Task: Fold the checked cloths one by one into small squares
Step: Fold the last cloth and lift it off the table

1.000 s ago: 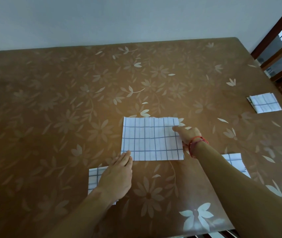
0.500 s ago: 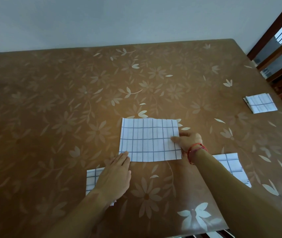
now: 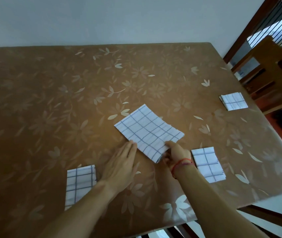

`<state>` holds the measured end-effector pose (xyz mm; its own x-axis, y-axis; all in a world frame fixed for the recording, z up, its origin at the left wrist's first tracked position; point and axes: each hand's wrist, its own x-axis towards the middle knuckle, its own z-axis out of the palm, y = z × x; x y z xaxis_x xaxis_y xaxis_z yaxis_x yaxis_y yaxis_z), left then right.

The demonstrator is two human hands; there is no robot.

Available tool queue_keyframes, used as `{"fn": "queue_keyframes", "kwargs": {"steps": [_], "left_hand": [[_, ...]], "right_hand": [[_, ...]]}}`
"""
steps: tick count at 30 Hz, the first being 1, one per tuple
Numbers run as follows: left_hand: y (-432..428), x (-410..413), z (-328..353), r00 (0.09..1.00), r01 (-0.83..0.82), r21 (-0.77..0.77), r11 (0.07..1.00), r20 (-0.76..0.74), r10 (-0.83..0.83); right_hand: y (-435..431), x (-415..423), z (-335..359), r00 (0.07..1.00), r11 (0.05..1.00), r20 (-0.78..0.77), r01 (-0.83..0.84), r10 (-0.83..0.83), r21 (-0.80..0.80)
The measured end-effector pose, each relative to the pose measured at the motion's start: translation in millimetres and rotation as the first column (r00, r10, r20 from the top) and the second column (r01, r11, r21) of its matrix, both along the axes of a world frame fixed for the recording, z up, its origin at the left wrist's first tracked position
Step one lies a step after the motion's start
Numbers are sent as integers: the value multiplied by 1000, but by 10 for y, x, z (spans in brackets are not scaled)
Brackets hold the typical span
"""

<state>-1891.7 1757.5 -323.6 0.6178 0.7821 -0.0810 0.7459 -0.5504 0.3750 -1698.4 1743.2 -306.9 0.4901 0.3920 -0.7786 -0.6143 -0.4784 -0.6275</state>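
Note:
A white cloth with blue checks point(image 3: 148, 132), folded into a rectangle, lies askew in the middle of the table. My right hand point(image 3: 175, 152) pinches its near corner, thumb on top and fingers underneath, lifting that edge slightly. My left hand point(image 3: 121, 164) lies flat on the table with straight fingers, its fingertips touching the cloth's left near edge. Another folded checked cloth point(image 3: 80, 182) sits under my left forearm, and a third folded cloth point(image 3: 207, 163) lies just right of my right wrist.
The table point(image 3: 51, 109) has a brown floral cover. A small folded checked square point(image 3: 233, 101) lies near the far right edge. A wooden chair point(image 3: 272, 73) stands beyond that edge. The table's near edge runs just below my forearms.
The middle cloth has turned from square-on to diagonal. My right hand moved from its right edge to its near corner and took hold of it. My left hand stayed flat beside it.

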Motion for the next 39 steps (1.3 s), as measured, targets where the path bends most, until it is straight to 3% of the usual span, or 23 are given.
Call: {"fn": "queue_keyframes", "kwargs": {"steps": [7,12,16,19,22,23,25,26,27,28,29,31,32,34,36,39], "left_hand": [[-13,123,-97,1000,8,-4,1000,-22,-8],[-46,133,-124,999,3,-32,999,-37,-4],[-68,56,-158,1000,-1,-80,997,17,2],[-77,-49,-140,998,-1,-154,988,58,10],[-115,-182,-89,997,23,-180,983,77,-9],[-127,-228,-79,997,27,-187,982,81,-12],[-158,-308,-65,996,34,-210,977,89,-16],[-176,-338,-71,995,39,-217,975,94,-19],[-195,-361,-71,995,44,-222,974,99,-23],[-213,-377,-68,994,51,-229,972,104,-27],[-230,-392,-68,993,61,-234,970,108,-37],[-251,-427,-71,991,80,-249,965,124,-50],[-259,-444,-75,990,75,-254,964,139,-40],[-263,-471,-87,985,26,-253,967,172,19],[-267,-473,-64,975,-23,-240,971,207,74],[-252,-440,1,955,-41,-245,969,274,110]], "right_hand": [[-242,-152,78,949,972,-209,-235,235,25],[-417,-76,72,894,901,-135,-411,428,139],[-510,55,-14,796,816,217,-578,566,-6],[-532,143,-109,594,760,529,-629,606,-164],[-565,216,-114,431,774,720,-589,544,-232],[-572,246,-122,331,708,707,-622,625,-334],[-652,257,-110,54,313,393,-707,918,-634],[-712,294,-166,-81,129,258,-703,963,-699],[-744,293,-139,-143,12,161,-710,977,-704],[-747,261,-103,-178,-27,153,-732,972,-681],[-713,262,-129,-202,34,289,-764,936,-644],[-638,306,-229,-118,361,682,-776,722,-517],[-613,305,-215,-118,393,740,-786,662,-477],[-605,250,-205,-160,327,735,-819,659,-472],[-618,186,-104,-194,335,750,-804,633,-491],[-638,203,-103,-95,427,775,-789,625,-441]]}}
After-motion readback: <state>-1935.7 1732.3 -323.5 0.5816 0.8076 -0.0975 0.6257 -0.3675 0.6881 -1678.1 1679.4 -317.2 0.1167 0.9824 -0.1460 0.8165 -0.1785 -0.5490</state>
